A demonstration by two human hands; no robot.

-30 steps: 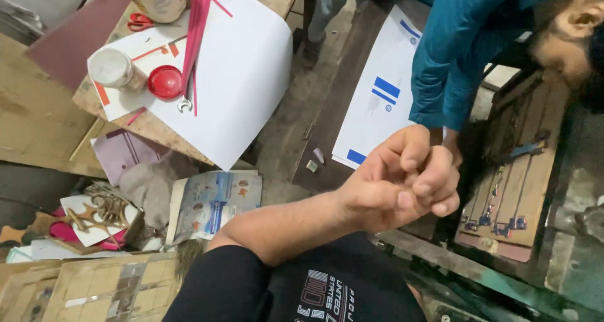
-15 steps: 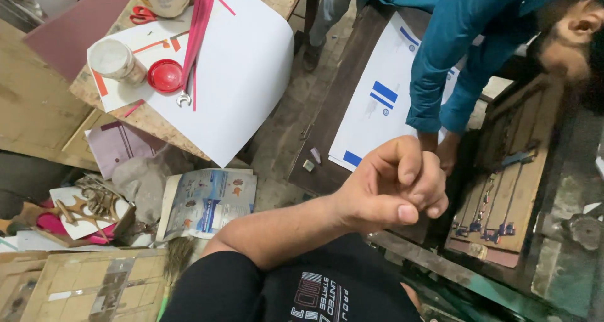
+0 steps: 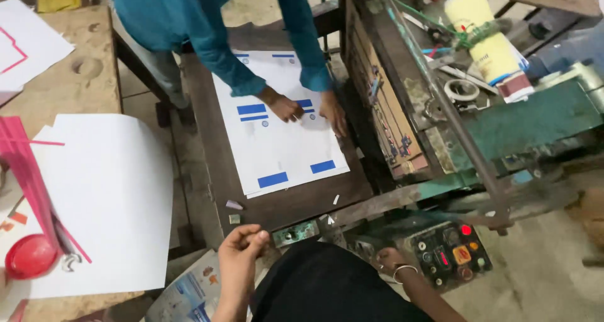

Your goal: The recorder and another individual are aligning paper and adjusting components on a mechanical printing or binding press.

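- Left hand (image 3: 241, 249): fingers curled loosely toward the palm, nothing seen in its grip; it hangs just off the near edge of the dark surface (image 3: 207, 152), beside a small green bracket (image 3: 294, 233) on the frame.
- Right hand (image 3: 390, 259): low at the machine's front, wearing a bangle (image 3: 402, 271), just left of the control panel (image 3: 448, 254). The fingers are largely hidden, so whether it is open or closed cannot be told.
- Work item: a white printed sheet (image 3: 277, 146) with blue blocks lies flat on the surface, well ahead of both hands. A co-worker in a teal sleeve (image 3: 214, 51) presses both hands (image 3: 286, 107) on its far part.
- Risk, judged: the co-worker's hands lie beside the upright die board (image 3: 387, 117). An accidental press on the panel by the nearby right hand could start the machine with those hands on the bed.
- Risk, judged: two small loose scraps (image 3: 234, 205) lie on the surface near the sheet's corner; they could slip under the sheet and spoil its seating.
- Edges: the sheet's near corner lies close to the surface's front edge, with a dark margin on its left.
- Open room: a narrow floor gap separates the surface from the left bench (image 3: 82, 76), which carries a large white sheet (image 3: 107, 190) overhanging its edge and a red lid (image 3: 28, 256). The right side is crowded by the green frame (image 3: 535, 117).
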